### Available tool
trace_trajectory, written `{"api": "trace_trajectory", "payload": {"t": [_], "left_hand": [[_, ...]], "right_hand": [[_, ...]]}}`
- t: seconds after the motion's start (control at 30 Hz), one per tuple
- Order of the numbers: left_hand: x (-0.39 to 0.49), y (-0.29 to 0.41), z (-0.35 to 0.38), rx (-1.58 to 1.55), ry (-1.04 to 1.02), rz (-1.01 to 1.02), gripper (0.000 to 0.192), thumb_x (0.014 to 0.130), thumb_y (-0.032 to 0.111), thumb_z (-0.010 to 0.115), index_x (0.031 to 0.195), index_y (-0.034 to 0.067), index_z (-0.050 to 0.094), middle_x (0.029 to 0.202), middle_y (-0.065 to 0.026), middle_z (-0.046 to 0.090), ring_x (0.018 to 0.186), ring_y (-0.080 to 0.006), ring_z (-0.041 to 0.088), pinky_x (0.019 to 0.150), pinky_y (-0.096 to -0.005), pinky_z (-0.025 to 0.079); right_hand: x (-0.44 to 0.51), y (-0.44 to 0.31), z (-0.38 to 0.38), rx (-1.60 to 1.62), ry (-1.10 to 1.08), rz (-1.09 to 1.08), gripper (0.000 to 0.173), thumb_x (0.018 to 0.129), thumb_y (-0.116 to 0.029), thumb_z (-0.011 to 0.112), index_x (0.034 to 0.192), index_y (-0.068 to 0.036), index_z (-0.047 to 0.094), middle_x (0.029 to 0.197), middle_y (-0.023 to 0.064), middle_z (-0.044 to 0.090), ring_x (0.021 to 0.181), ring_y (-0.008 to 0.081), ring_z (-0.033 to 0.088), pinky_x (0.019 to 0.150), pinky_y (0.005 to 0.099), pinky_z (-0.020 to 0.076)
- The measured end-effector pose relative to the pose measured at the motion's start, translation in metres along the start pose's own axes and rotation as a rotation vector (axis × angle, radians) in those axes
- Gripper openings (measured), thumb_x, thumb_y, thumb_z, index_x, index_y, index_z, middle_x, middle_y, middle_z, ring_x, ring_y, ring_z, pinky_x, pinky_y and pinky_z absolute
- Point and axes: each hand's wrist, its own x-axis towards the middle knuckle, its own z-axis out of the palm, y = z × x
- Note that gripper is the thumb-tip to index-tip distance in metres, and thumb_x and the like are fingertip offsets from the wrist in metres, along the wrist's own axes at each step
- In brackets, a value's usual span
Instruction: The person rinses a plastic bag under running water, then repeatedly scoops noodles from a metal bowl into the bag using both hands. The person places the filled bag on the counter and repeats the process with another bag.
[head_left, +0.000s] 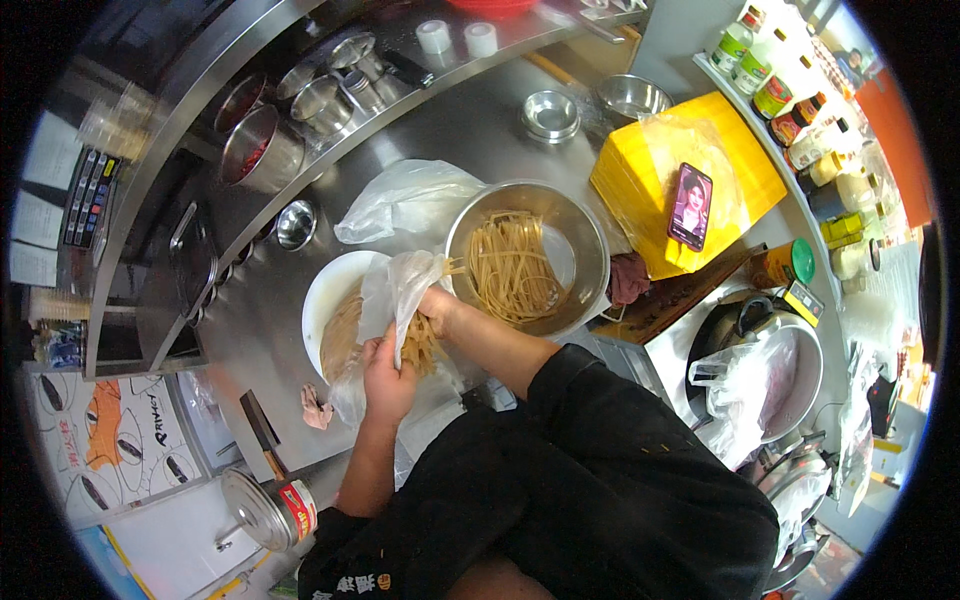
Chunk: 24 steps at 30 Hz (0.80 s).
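My left hand (386, 367) grips the edge of a clear plastic bag (412, 285), which holds flat, tan noodles (420, 349). My right hand (439, 309) is at the bag's mouth among the noodles; its fingers are partly hidden, so its grip is unclear. Under the bag, to the left, stands a white bowl (319, 300) with more tan noodles in it. Just right of my hands, a large steel basin (600, 262) holds a heap of flat noodles (510, 262). Another crumpled plastic bag (409, 199) lies behind the two vessels.
A cleaver (259, 424) and a crumpled pinkish cloth (316, 407) lie at the left front. A phone (690, 206) rests on a yellow box (622, 165) at right. Steel pots (262, 154) stand under the back shelf, and a lidded can (281, 514) is near the front edge.
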Motion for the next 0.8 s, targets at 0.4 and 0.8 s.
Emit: {"api": "trace_trajectory", "payload": {"t": [0.4, 0.8], "left_hand": [[-0.013, -0.025, -0.005, -0.143, 0.362, 0.059, 0.025, 0.09, -0.001, 0.056, 0.111, 0.002, 0.068, 0.098, -0.016, 0.062, 0.091, -0.0297, 0.058, 0.087, -0.0382, 0.047], [-0.004, -0.072, -0.032, -0.663, 0.584, -0.316, 0.021, 0.099, 0.006, 0.052, 0.112, -0.002, 0.066, 0.097, -0.01, 0.068, 0.08, -0.0151, 0.063, 0.073, -0.03, 0.052]], "right_hand": [[0.06, 0.044, -0.008, -0.014, 0.429, -0.146, 0.039, 0.102, -0.033, 0.042, 0.132, -0.011, 0.054, 0.123, 0.0108, 0.063, 0.108, 0.0285, 0.061, 0.091, 0.0435, 0.0504], [0.075, -0.002, 0.018, -2.241, 0.187, -0.249, 0.044, 0.089, -0.033, 0.058, 0.119, -0.002, 0.066, 0.121, 0.0227, 0.065, 0.113, 0.0341, 0.063, 0.093, 0.041, 0.0511]]}}
